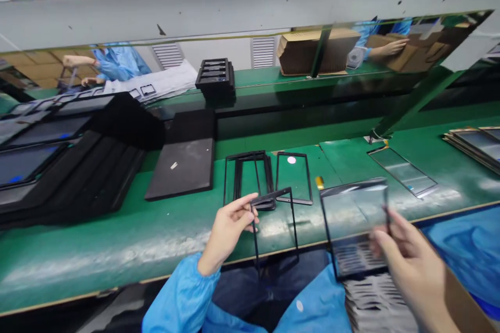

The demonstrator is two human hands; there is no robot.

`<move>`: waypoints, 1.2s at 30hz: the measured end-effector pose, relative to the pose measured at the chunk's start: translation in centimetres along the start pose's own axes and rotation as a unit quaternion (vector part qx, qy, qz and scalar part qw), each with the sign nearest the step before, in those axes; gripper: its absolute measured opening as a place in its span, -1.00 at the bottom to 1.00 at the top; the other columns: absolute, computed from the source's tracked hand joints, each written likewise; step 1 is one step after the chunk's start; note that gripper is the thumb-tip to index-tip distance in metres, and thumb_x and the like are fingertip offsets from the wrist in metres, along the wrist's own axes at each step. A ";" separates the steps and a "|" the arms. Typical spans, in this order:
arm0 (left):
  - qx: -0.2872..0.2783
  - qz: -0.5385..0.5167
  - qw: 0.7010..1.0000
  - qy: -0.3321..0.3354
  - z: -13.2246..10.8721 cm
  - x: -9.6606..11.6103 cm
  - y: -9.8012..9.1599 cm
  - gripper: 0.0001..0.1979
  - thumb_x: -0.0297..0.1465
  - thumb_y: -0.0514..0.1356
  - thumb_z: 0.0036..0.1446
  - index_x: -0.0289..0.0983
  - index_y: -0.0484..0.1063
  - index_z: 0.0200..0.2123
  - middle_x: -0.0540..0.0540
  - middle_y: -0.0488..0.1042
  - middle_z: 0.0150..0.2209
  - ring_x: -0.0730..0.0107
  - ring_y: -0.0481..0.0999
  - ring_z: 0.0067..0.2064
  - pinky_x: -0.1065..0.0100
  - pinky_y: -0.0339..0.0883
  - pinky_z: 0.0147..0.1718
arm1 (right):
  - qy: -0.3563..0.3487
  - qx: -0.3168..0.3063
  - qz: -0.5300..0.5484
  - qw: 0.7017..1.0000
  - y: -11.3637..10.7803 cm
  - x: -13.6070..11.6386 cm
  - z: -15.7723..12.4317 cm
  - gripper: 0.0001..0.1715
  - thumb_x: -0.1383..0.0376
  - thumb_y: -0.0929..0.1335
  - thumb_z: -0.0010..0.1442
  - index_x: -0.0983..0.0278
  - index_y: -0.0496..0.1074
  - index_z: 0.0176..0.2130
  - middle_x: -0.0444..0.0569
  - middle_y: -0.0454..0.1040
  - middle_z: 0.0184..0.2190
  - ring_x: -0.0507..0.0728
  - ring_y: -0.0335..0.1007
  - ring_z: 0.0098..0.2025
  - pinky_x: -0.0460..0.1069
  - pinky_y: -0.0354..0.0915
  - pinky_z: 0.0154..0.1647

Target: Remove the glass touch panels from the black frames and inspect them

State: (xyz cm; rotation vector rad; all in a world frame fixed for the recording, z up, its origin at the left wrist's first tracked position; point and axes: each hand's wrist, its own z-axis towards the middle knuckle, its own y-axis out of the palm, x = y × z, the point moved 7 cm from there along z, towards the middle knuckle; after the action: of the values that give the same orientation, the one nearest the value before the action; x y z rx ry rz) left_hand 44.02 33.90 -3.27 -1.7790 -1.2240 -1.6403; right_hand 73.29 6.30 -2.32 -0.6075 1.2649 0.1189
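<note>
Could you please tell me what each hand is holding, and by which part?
Left hand: a black frame, by its left side near the upper corner. Right hand: a glass panel, by its right edge.

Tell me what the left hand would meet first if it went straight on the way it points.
Past the frame it holds, the left hand would probably meet the stack of black frames on the green bench; depth is unclear, so it might pass over them.
</note>
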 end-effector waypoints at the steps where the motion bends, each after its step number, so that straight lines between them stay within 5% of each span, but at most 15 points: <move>1: -0.002 0.001 1.000 0.004 -0.2 0.1 0.3 -0.56 -0.34 0.49 0.05 -0.19 0.70 0.04 -0.03 0.58 -0.34 0.39 0.61 -0.39 0.40 0.60 -0.47 | 0.027 -0.060 0.069 0.995 2.4 -0.6 -0.7 -0.29 0.06 0.51 0.26 0.13 0.44 0.33 0.01 0.59 -0.35 0.16 0.49 -0.52 0.07 0.47 -0.54; 4: -0.001 0.002 1.000 0.017 -0.9 0.6 0.7 -0.57 -0.35 0.48 0.08 -0.20 0.69 0.06 -0.04 0.59 -0.34 0.37 0.62 -0.38 0.38 0.61 -0.46 | 0.088 -0.187 0.185 0.961 8.1 -1.5 -2.9 -0.26 0.12 0.58 0.18 0.16 0.47 0.28 -0.11 0.51 -0.37 0.05 0.38 -0.54 -0.07 0.34 -0.62; 8: -0.006 0.012 0.999 0.048 -1.9 1.7 0.9 -0.60 -0.38 0.45 0.13 -0.21 0.69 0.08 -0.08 0.62 -0.35 0.36 0.63 -0.37 0.40 0.59 -0.41 | 0.133 -0.220 0.233 0.938 11.0 -1.3 -5.1 -0.27 0.17 0.60 0.18 0.17 0.48 0.28 -0.15 0.48 -0.38 0.01 0.35 -0.51 -0.11 0.34 -0.58; 19: 0.012 0.084 0.985 0.152 -3.1 3.7 1.7 -0.68 -0.43 0.40 0.19 -0.13 0.73 0.02 -0.06 0.58 -0.31 0.41 0.58 -0.33 0.46 0.55 -0.36 | 0.150 -0.225 0.250 0.930 11.7 -1.6 -5.9 -0.20 0.14 0.58 0.21 0.21 0.42 0.34 -0.14 0.45 -0.37 0.02 0.32 -0.51 -0.10 0.33 -0.58; 27: 0.054 0.080 0.985 0.144 -3.4 4.0 1.3 -0.69 -0.38 0.41 0.16 -0.19 0.73 0.00 -0.08 0.59 -0.33 0.35 0.57 -0.34 0.42 0.56 -0.39 | 0.143 -0.235 0.250 0.928 11.9 -1.6 -6.3 -0.23 0.17 0.56 0.25 0.19 0.39 0.36 -0.15 0.42 -0.37 0.03 0.33 -0.50 -0.08 0.34 -0.57; 36: 0.015 0.023 0.997 0.077 -3.6 2.9 2.0 -0.66 -0.35 0.45 0.15 -0.15 0.73 0.02 -0.08 0.62 -0.33 0.38 0.60 -0.41 0.42 0.58 -0.43 | 0.106 -0.165 0.216 0.956 11.3 -2.5 -6.0 -0.27 0.15 0.56 0.22 0.20 0.46 0.31 -0.08 0.52 -0.31 0.06 0.42 -0.41 -0.09 0.38 -0.50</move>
State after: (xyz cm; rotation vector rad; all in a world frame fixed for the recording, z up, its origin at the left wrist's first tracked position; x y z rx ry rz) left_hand 43.37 30.90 0.68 -1.6175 -1.1244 -1.6911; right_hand 62.75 13.46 -5.12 -0.6308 1.5895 0.6546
